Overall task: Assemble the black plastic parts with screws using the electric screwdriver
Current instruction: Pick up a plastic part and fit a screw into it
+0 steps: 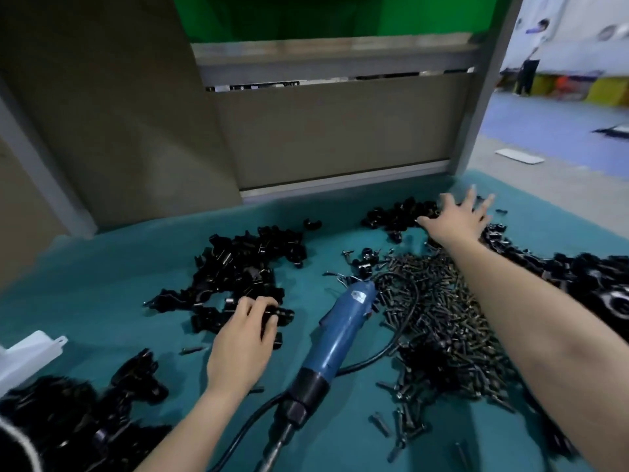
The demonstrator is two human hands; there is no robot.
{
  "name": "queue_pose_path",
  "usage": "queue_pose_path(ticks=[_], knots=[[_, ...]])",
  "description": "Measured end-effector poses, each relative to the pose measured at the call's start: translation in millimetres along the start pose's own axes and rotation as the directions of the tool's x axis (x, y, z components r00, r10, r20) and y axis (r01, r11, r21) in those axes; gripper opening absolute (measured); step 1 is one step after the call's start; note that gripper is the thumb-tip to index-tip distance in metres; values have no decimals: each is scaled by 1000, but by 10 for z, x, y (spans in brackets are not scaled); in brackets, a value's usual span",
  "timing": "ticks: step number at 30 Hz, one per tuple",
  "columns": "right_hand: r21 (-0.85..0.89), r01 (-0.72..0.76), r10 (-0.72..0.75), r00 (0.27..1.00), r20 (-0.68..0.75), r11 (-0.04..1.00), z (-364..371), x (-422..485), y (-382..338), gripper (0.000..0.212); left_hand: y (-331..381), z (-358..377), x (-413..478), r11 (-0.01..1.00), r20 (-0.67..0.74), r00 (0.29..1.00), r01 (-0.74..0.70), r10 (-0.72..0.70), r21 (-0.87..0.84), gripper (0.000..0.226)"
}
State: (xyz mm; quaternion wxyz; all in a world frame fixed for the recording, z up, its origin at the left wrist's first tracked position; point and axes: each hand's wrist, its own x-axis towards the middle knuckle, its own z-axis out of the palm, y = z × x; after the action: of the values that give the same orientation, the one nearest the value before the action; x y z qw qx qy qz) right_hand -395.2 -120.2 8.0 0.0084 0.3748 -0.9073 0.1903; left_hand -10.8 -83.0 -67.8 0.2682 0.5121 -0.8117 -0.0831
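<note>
- The left hand [243, 338] rests at the near edge of the middle heap of black parts [245, 264] on the teal surface [102, 301]. Its fingers [262, 306] are curled over 1 black plastic part [277, 316] and seem to grip it.
- The right hand [456, 219] is stretched out over the far heap [398, 212], its fingers spread wide and straight, holding nothing (that corner is blurred, so I cannot tell whether the fingertips touch a part).
- The electric screwdriver [340, 328] lies untouched on the surface between the 2 arms. Its cable end is nearest the viewer, and its far end lies at the edge of the pile of screws [442, 301], under the right forearm.
- More black parts lie in a right-edge heap [595, 277] and a near-left heap [68, 420], the latter close to a white plastic container [27, 356].
- Judged progress: this piece is at its very start. Parts are only being picked; no screw is taken, nothing is mated, and the driver is not in hand.
- Whether any heap holds finished assemblies cannot be told at this sharpness.
- Left to do: join 2 parts, seat a screw, take up the driver and drive it.
</note>
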Motion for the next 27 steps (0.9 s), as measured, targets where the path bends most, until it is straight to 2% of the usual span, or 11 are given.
queue_pose_path(ticks=[5, 8, 11, 16, 22, 27], knots=[[62, -166, 159, 981, 112, 984, -145, 696, 387, 90, 8, 11, 11, 998, 56, 997, 44, -46, 44, 30], [140, -197, 160, 958, 237, 970, -121, 1051, 670, 104, 33, -1, 15, 995, 82, 993, 74, -80, 74, 31], [263, -196, 119, 952, 282, 945, 53, 1187, 817, 110, 49, -11, 21, 992, 97, 991, 88, -97, 92, 35], [334, -125, 6, 942, 335, 934, 382, 1288, 840, 92, 71, -21, 46, 991, 99, 988, 109, -116, 73, 43], [437, -17, -163, 914, 372, 899, 443, 1321, 532, 68, 122, -58, 44, 990, 92, 987, 124, -130, 70, 39], [521, 112, -344, 862, 373, 846, 458, 981, 300, 24, 148, -112, 26, 991, 90, 990, 105, -112, 79, 37]])
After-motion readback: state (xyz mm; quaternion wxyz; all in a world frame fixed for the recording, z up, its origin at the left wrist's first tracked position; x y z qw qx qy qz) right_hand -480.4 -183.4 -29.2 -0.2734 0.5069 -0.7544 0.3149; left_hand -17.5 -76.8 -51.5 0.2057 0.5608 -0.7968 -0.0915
